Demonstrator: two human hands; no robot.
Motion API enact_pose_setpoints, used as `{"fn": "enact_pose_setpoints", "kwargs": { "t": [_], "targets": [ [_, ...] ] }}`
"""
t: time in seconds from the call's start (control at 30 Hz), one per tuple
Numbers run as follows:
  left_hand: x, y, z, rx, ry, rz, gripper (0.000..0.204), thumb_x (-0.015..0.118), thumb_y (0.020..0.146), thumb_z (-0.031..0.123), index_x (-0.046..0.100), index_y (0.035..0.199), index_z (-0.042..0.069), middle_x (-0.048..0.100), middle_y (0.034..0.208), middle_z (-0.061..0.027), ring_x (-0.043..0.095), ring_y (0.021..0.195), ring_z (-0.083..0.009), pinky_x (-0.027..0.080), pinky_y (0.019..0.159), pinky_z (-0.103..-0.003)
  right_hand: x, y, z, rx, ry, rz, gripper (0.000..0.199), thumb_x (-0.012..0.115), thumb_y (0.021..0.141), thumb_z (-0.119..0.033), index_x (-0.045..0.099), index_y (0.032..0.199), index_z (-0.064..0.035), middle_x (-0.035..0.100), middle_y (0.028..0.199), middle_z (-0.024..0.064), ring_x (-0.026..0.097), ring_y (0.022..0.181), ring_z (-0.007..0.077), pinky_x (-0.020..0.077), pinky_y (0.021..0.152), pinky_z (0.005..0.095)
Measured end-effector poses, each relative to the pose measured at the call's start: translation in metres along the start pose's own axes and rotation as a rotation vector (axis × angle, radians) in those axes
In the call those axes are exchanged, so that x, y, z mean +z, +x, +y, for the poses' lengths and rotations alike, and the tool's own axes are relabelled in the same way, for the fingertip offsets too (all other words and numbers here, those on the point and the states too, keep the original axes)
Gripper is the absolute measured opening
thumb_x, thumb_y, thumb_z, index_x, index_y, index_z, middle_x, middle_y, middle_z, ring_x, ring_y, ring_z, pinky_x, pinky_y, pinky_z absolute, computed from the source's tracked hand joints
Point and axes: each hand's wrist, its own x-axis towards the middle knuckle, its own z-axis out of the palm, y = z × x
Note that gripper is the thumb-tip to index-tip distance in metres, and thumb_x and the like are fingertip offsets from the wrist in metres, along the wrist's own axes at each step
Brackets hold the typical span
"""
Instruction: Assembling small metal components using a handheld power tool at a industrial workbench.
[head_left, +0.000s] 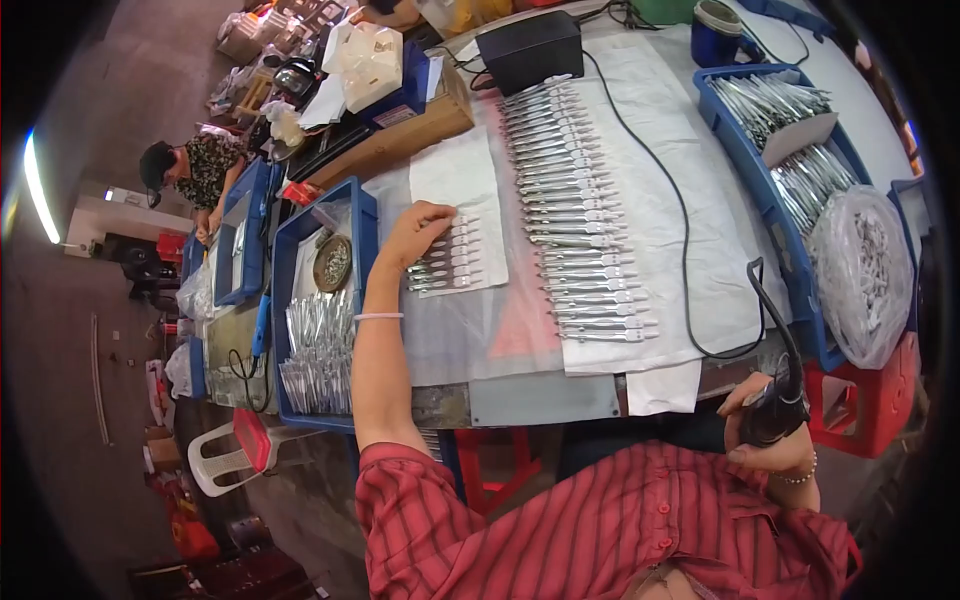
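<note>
Item: your left hand (422,235), fingers bent, fingertips at the far end of the short row of metal pieces (458,262); whether it pinches 1 of them, cannot tell. Location of that row: on a white sheet (455,170), left of the long row of metal instruments (585,220), which lies side by side on and along white cloth (690,220).

Item: your right hand (748,415), clenched around a black handheld device (782,402), held beyond the table's near edge, in front of your body.

Also: 2 blue trays of metal pieces, the left tray (367,213) containing a round dish (332,263), the right tray (750,170) bearing a filled clear bag (862,290); 1 black box (530,50) beyond the long row.
</note>
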Motion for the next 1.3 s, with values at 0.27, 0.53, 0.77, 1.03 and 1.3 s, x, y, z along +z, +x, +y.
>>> {"fn": "enact_pose_setpoints", "kwargs": {
  "t": [0.27, 0.53, 0.77, 1.03, 1.3],
  "targets": [
    [0.050, -0.021, 0.086, 0.349, 0.139, 0.276, 0.019, 0.057, 0.080, 0.000, 0.065, 0.097, 0.003, 0.059, 0.097, -0.0090, 0.056, 0.094, -0.0212, 0.043, 0.082, -0.028, 0.000, -0.018, -0.007, 0.065, 0.074, 0.073, 0.048, 0.076, 0.058, 0.000, 0.049, 0.097, 0.0076, 0.058, 0.060, 0.0113, 0.060, 0.054, 0.0168, 0.0456, 0.049, 0.0237],
    [0.132, -0.054, 0.154, 0.494, 0.097, 0.179, 0.015, 0.059, 0.080, -0.001, 0.064, 0.094, 0.001, 0.058, 0.093, -0.0118, 0.059, 0.084, -0.0259, 0.047, 0.072, -0.031, -0.007, -0.035, 0.010, -0.107, 0.128, 0.145, 0.055, 0.074, 0.056, 0.004, 0.047, 0.103, 0.0030, 0.056, 0.097, 0.0204, 0.060, 0.057, 0.0201, 0.0494, 0.050, 0.0285],
    [0.140, -0.028, 0.154, 0.487, 0.118, 0.209, 0.027, 0.060, 0.077, -0.003, 0.062, 0.103, 0.003, 0.056, 0.096, -0.0131, 0.057, 0.088, -0.0295, 0.047, 0.074, -0.032, -0.005, -0.029, 0.005, -0.022, 0.047, 0.126, 0.048, 0.070, 0.059, 0.008, 0.047, 0.101, 0.0055, 0.059, 0.070, 0.0143, 0.058, 0.054, 0.0160, 0.0451, 0.049, 0.0238],
    [0.143, 0.008, 0.150, 0.606, 0.320, 0.155, 0.021, 0.066, 0.073, 0.007, 0.062, 0.093, 0.009, 0.055, 0.093, -0.0089, 0.053, 0.089, -0.0283, 0.043, 0.076, -0.039, -0.001, -0.019, 0.015, -0.015, -0.065, 0.005, 0.046, 0.071, 0.062, 0.004, 0.048, 0.102, 0.0039, 0.058, 0.063, 0.0103, 0.052, 0.053, 0.0096, 0.0375, 0.050, 0.0205],
    [0.146, 0.007, 0.154, 0.621, 0.307, 0.139, 0.020, 0.068, 0.072, 0.008, 0.061, 0.091, 0.008, 0.054, 0.094, -0.0095, 0.052, 0.092, -0.0283, 0.040, 0.080, -0.038, 0.000, -0.016, 0.010, -0.031, -0.150, 0.019, 0.044, 0.074, 0.060, 0.003, 0.051, 0.098, 0.0033, 0.059, 0.064, 0.0077, 0.055, 0.057, 0.0095, 0.0398, 0.052, 0.0202]
  ]
}}
